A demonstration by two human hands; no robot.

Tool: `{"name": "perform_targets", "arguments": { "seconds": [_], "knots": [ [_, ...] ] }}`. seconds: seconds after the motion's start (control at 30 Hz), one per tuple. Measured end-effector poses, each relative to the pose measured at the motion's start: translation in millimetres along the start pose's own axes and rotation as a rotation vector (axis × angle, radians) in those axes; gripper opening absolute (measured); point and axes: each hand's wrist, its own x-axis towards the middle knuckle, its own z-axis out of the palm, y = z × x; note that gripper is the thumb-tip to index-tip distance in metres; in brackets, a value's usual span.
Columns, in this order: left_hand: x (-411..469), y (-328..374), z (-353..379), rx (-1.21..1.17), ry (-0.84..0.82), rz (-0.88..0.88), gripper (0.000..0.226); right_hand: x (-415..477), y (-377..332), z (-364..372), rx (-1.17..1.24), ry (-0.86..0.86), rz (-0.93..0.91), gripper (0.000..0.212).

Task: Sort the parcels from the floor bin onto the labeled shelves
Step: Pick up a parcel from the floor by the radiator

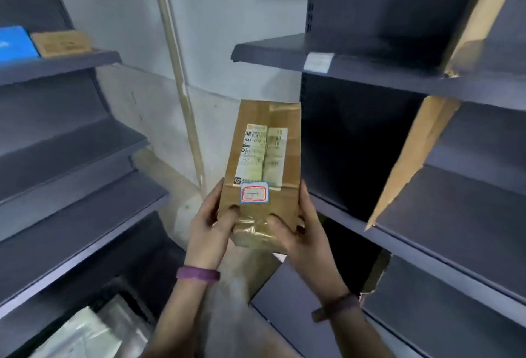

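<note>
A brown cardboard parcel [287, 155] is held upright in the middle of the head view, between the two shelf units. It carries white shipping labels and a small blue-and-red bordered sticker near its lower end. My left hand [209, 232] grips its lower left side with the thumb on the front. My right hand [299, 232] grips its lower right side, thumb also on the front. Both wrists wear purple bands. The floor bin shows at the bottom left, with a pale plastic-wrapped parcel [85, 332] in it.
Dark blue shelves [65, 158] stand on the left; a blue box [15, 43] and a brown box [61, 43] sit on the upper one. Right-hand shelves [384, 75] carry a white label [318, 63] and cardboard dividers [412, 158]. A pale pipe [178, 72] runs down the grey wall.
</note>
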Motion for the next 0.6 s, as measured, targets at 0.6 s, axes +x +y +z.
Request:
{"name": "perform_targets", "arguments": {
  "seconds": [0.6],
  "knots": [
    [154.8,-16.2,40.1,-0.098,-0.692,-0.049,0.050,72.8,0.9,17.7,-0.131,0.520,0.070,0.050]
  ]
}}
